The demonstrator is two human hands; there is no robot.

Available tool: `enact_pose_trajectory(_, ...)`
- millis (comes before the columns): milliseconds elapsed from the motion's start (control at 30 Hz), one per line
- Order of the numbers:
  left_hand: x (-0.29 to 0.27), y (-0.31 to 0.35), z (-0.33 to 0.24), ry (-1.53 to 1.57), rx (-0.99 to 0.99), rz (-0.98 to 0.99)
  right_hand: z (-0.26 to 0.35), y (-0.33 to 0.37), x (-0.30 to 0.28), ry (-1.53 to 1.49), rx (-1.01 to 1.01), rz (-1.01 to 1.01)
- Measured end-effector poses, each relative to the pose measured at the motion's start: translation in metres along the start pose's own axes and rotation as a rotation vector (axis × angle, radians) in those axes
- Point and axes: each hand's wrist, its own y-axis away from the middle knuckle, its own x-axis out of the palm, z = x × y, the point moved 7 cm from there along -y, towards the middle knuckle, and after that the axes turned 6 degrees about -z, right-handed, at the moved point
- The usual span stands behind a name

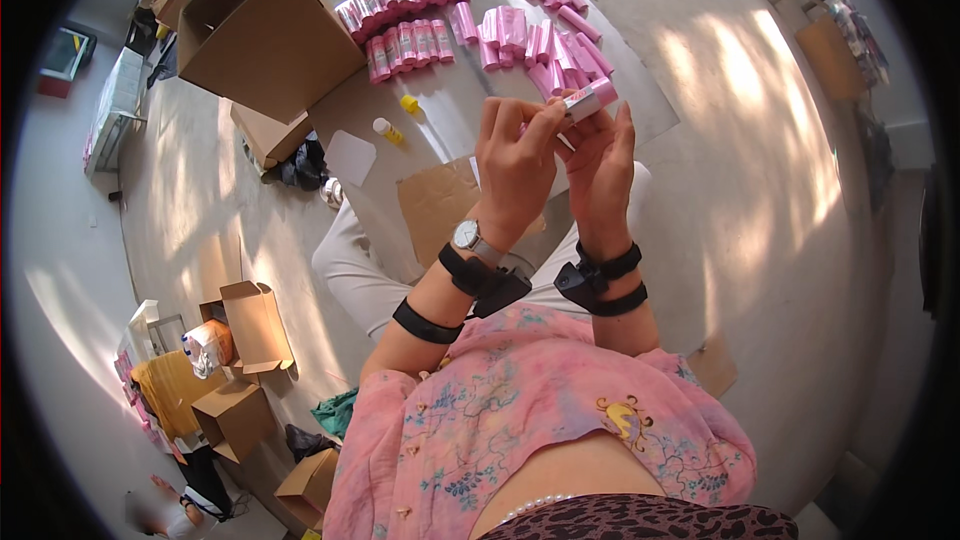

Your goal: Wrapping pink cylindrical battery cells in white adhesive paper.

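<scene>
My left hand [513, 162] pinches a small pink tube with a white label [588, 100] between thumb and fingers. My right hand [600, 178] is cupped beneath the same tube, its fingers partly curled against it. Just beyond both hands, loose pink tubes [568, 58] lie in a heap on the grey low table [455, 120]. Farther left, more pink labelled tubes [412, 44] lie side by side in rows. A small white and yellow glue stick [388, 131] is on the table near a separate yellow cap [409, 103].
A large open cardboard box [270, 30] stands at the table's left. A flat cardboard piece [430, 205] and a white card [350, 157] lie nearer me. Other open boxes [255, 325] are on the floor at left. Another person [180, 505] shows at lower left.
</scene>
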Motion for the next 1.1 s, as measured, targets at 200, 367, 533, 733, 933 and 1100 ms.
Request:
enact_pose_trajectory(200,-0.002,0.009,-0.007,-0.097,0.329,0.092,-0.004,0.004,0.001,-0.035,0.020,0.001)
enact_pose_trajectory(367,-0.001,0.019,-0.001,-0.121,0.473,0.174,-0.011,0.007,0.002,0.050,0.062,-0.092)
enact_pose_trajectory(533,0.002,0.027,0.005,-0.141,0.574,0.240,-0.019,0.006,-0.001,0.006,0.117,-0.112)
enact_pose_trajectory(733,-0.002,0.036,0.015,-0.184,0.640,0.345,-0.026,0.005,-0.007,0.019,0.175,-0.107)
enact_pose_trajectory(933,-0.011,0.041,0.024,-0.130,0.612,0.404,-0.035,0.007,-0.007,-0.049,0.231,-0.103)
enact_pose_trajectory(1100,-0.020,0.042,0.030,-0.152,0.649,0.420,-0.044,0.006,-0.009,-0.079,0.247,-0.087)
